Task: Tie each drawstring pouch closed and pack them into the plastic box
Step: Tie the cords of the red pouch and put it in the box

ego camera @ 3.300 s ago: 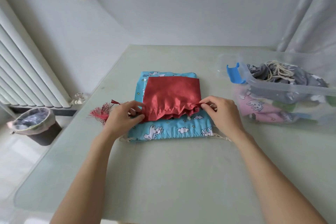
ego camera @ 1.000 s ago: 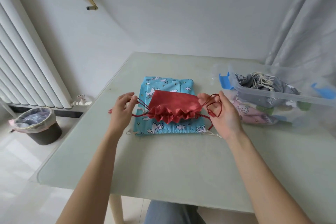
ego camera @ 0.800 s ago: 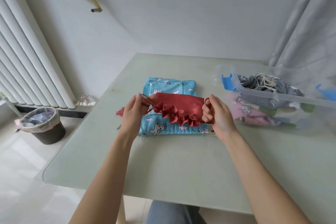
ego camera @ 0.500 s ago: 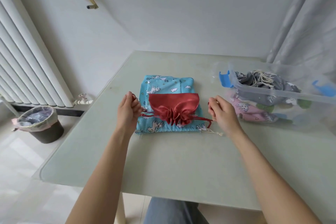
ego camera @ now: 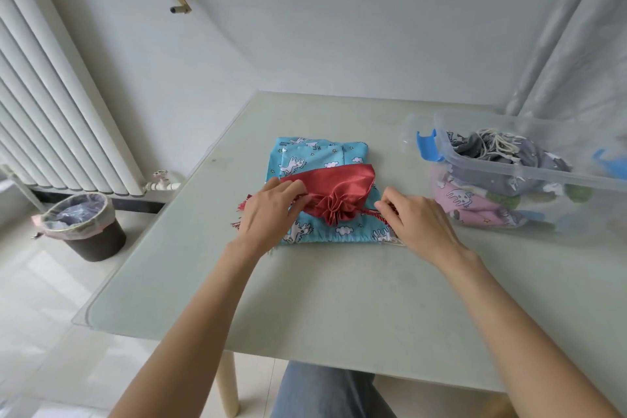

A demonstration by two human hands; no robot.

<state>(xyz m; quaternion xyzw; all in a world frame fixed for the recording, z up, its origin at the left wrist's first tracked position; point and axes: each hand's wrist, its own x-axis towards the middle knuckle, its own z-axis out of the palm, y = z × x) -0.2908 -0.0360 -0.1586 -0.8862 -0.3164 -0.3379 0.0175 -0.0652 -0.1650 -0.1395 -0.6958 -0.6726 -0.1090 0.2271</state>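
Head view shows the red pouch point(ego camera: 336, 188) with its mouth cinched tight, lying on the blue pouch point(ego camera: 319, 159) on the table point(ego camera: 339, 299). Left hand point(ego camera: 268, 214) presses curled fingers on the pouch's left edge; whether they pinch the cord is unclear. Right hand point(ego camera: 420, 224) pinches the red cord point(ego camera: 371, 212) just right of the gathers. Well right of that hand, the box point(ego camera: 529, 173) holds packed pouches.
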